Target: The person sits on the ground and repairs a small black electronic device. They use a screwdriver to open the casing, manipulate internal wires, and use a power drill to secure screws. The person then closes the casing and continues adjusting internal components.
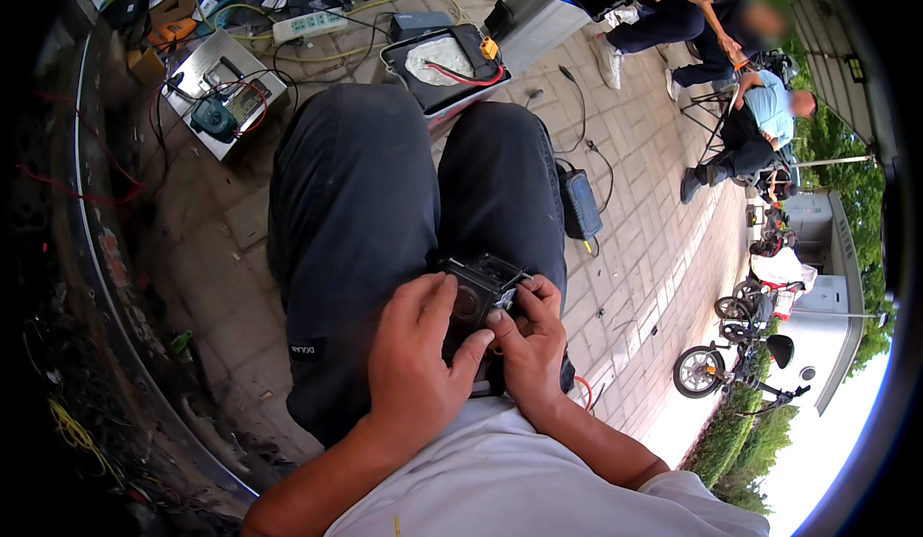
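I sit with my knees in dark trousers [365, 191] pointing away from me. A small black boxy device [486, 287] with a round opening rests on my lap. My left hand [413, 354] wraps around its left side, thumb pressed on its front. My right hand [529, 340] grips its right edge, fingers curled on the top corner. Part of the device is hidden under both hands.
On the paved ground ahead lie an open black case [447, 61] with red and black wires, a metal box [221, 95] with a green part, a white power strip [308, 25] and a small black charger [582, 205]. Two people sit at the upper right. Motorbikes [731, 359] stand at the right.
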`<action>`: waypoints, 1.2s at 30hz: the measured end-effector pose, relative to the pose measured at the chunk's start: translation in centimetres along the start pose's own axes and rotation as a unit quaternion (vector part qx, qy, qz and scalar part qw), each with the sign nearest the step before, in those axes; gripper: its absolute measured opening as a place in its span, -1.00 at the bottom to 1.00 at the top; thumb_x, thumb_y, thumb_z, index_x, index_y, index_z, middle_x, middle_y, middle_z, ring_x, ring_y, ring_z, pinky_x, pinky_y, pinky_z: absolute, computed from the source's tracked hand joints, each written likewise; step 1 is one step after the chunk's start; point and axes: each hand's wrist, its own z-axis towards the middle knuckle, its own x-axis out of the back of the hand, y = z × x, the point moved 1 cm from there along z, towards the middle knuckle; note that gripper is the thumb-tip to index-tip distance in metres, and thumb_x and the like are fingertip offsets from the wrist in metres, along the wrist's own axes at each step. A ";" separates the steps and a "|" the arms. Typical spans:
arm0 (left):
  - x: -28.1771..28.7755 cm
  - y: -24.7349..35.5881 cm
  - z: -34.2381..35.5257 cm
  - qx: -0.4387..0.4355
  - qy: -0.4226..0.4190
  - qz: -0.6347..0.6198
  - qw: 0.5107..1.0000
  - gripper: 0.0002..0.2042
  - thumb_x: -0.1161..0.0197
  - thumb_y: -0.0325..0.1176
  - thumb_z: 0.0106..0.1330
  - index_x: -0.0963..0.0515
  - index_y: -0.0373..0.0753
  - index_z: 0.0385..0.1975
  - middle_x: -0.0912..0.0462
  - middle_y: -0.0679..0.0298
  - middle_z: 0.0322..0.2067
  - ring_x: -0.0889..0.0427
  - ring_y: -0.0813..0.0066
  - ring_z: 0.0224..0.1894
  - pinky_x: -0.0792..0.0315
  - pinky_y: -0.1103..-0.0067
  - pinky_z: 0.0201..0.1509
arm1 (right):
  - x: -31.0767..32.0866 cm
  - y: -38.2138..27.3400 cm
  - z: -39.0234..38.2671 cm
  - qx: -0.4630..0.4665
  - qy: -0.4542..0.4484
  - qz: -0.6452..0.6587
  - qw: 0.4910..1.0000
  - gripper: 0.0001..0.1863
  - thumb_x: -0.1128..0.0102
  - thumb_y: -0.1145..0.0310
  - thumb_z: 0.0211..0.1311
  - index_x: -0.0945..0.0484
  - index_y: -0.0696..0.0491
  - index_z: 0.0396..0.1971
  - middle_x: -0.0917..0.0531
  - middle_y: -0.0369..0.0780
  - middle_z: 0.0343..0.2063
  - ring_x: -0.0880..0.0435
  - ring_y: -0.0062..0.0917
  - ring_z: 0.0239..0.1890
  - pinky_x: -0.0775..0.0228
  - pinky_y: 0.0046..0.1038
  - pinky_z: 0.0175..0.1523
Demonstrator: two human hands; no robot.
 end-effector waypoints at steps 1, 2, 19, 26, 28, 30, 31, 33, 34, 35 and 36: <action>0.0 0.0 0.0 0.003 0.002 -0.006 1.000 -0.48 -0.48 -0.45 0.00 -0.51 -0.49 -0.01 -0.51 -0.01 -0.02 -0.55 0.09 -0.02 -0.46 0.38 0.07 | 0.0 0.1 0.0 0.005 -0.001 0.003 1.000 -0.54 -0.39 0.46 0.17 -0.44 0.41 -0.03 -0.20 -0.25 0.08 -0.41 -0.72 -0.22 -0.37 -0.69 -0.31; 0.0 0.0 0.1 0.007 0.005 -0.013 1.000 -0.49 -0.49 -0.45 -0.01 -0.52 -0.49 -0.02 -0.52 0.00 -0.03 -0.56 0.09 -0.03 -0.46 0.39 0.07 | 0.0 0.2 0.1 0.009 -0.002 0.006 1.000 -0.53 -0.39 0.46 0.17 -0.44 0.41 -0.03 -0.19 -0.25 0.08 -0.41 -0.72 -0.21 -0.37 -0.69 -0.31; -0.3 -0.4 0.1 0.056 -0.026 -0.034 0.998 -0.51 -0.58 -0.45 -0.06 -0.50 -0.42 -0.14 -0.49 0.08 -0.07 -0.63 0.39 -0.14 -0.58 0.57 -0.10 | 0.5 -0.2 0.9 0.022 -0.022 -0.065 0.997 -0.57 -0.41 0.58 0.01 -0.49 0.37 -0.10 -0.26 -0.23 0.03 -0.44 -0.75 -0.34 -0.35 -0.73 -0.45; 0.3 0.6 0.7 0.136 -0.047 -0.122 0.982 -0.60 -0.46 -0.49 0.10 -0.51 -0.43 -0.06 -0.48 0.12 0.02 -0.59 0.43 -0.04 -0.56 0.57 -0.03 | 1.3 -1.3 1.7 -0.033 -0.048 0.022 0.998 -0.59 -0.39 0.63 0.02 -0.47 0.42 -0.11 -0.22 -0.24 0.04 -0.54 -0.69 -0.25 -0.47 -0.69 -0.42; 0.3 0.6 0.8 0.152 -0.036 -0.148 0.977 -0.64 -0.39 -0.53 0.17 -0.52 -0.42 -0.04 -0.50 0.10 0.00 -0.59 0.40 -0.03 -0.55 0.56 0.00 | 1.2 -1.8 2.0 -0.051 -0.052 0.048 0.996 -0.59 -0.37 0.66 0.02 -0.46 0.44 -0.11 -0.21 -0.24 0.04 -0.55 -0.66 -0.22 -0.51 -0.67 -0.39; 0.2 0.6 1.1 0.154 -0.018 -0.142 0.978 -0.68 -0.32 -0.55 0.20 -0.53 -0.41 -0.03 -0.56 0.07 -0.05 -0.62 0.33 -0.03 -0.54 0.54 0.03 | 1.4 -1.9 2.0 -0.063 -0.058 0.066 0.994 -0.59 -0.36 0.68 0.03 -0.45 0.45 -0.10 -0.19 -0.25 0.04 -0.56 -0.64 -0.20 -0.55 -0.66 -0.36; 0.1 0.6 1.1 0.134 -0.017 -0.113 0.984 -0.68 -0.30 -0.57 0.21 -0.54 -0.42 -0.02 -0.57 0.06 -0.06 -0.62 0.35 -0.05 -0.55 0.55 0.01 | 1.5 -1.7 2.0 -0.067 -0.062 0.073 0.993 -0.59 -0.35 0.70 0.03 -0.44 0.46 -0.10 -0.19 -0.25 0.04 -0.56 -0.63 -0.20 -0.56 -0.65 -0.36; 0.0 0.5 1.1 0.089 -0.016 -0.056 0.994 -0.68 -0.25 -0.62 0.21 -0.55 -0.44 -0.01 -0.60 0.05 -0.09 -0.61 0.38 -0.09 -0.55 0.57 -0.03 | 1.7 -1.8 2.0 -0.072 -0.072 0.077 0.992 -0.59 -0.34 0.71 0.03 -0.43 0.46 -0.10 -0.19 -0.25 0.03 -0.56 -0.63 -0.20 -0.57 -0.65 -0.35; 0.0 0.5 1.1 0.067 -0.015 -0.027 0.997 -0.68 -0.23 -0.64 0.21 -0.56 -0.44 -0.01 -0.62 0.05 -0.10 -0.61 0.40 -0.11 -0.56 0.58 -0.05 | 1.7 -2.0 2.0 -0.073 -0.079 0.074 0.991 -0.59 -0.34 0.71 0.03 -0.43 0.46 -0.10 -0.18 -0.25 0.03 -0.56 -0.63 -0.21 -0.57 -0.65 -0.35; -0.1 0.6 1.3 0.056 -0.012 -0.004 0.998 -0.68 -0.22 -0.65 0.19 -0.56 -0.45 -0.02 -0.63 0.05 -0.14 -0.61 0.39 -0.14 -0.56 0.58 -0.08 | 1.7 -2.1 2.0 -0.075 -0.084 0.071 0.991 -0.59 -0.34 0.71 0.03 -0.43 0.46 -0.10 -0.18 -0.24 0.03 -0.56 -0.63 -0.21 -0.57 -0.65 -0.35; -0.2 0.8 1.6 0.045 -0.009 0.019 0.999 -0.67 -0.22 -0.66 0.16 -0.57 -0.45 -0.03 -0.65 0.04 -0.18 -0.62 0.38 -0.17 -0.55 0.58 -0.11 | 1.7 -2.1 2.0 -0.073 -0.083 0.076 0.991 -0.60 -0.34 0.71 0.03 -0.44 0.46 -0.10 -0.18 -0.24 0.02 -0.55 -0.63 -0.20 -0.56 -0.65 -0.35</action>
